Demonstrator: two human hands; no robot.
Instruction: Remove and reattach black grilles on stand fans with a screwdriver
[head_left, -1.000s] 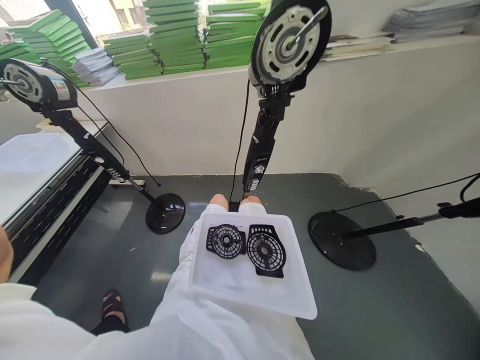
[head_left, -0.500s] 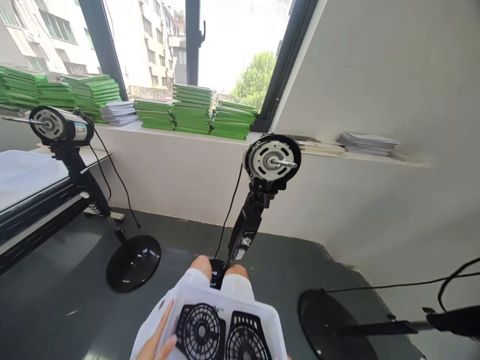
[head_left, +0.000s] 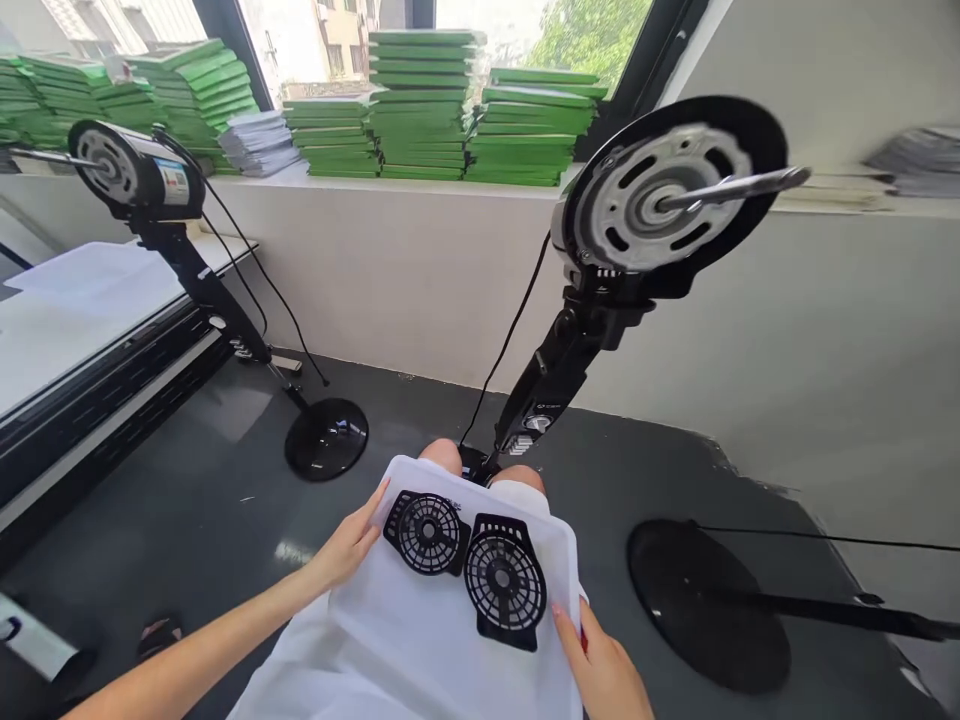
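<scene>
A white plastic tray [head_left: 409, 640] rests on my lap. Two black plastic fan motor covers [head_left: 428, 531] with round grilles lie in its far part, side by side and tilted differently. My left hand [head_left: 351, 545] holds the tray's left edge, fingers over the rim. On the right edge my right hand [head_left: 600, 660] grips the tray, thumb inside; a small red patch shows beside it. Ahead of my knees stands a pedestal fan [head_left: 551, 370] without blades or grille. Its bare motor [head_left: 667, 200] faces me, with a metal shaft sticking out to the right.
Another bladeless fan [head_left: 142, 170] stands at left beside a white-topped table [head_left: 45, 330]. A round black base [head_left: 705, 600] with a pole lies to my right. Stacks of green-edged boards [head_left: 420, 110] line the windowsill. A black cable [head_left: 510, 335] hangs behind the near fan.
My view has tipped down and come closer to the near fan. More of the tray shows, and both hands are now seen on its edges; the right was almost out of view.
</scene>
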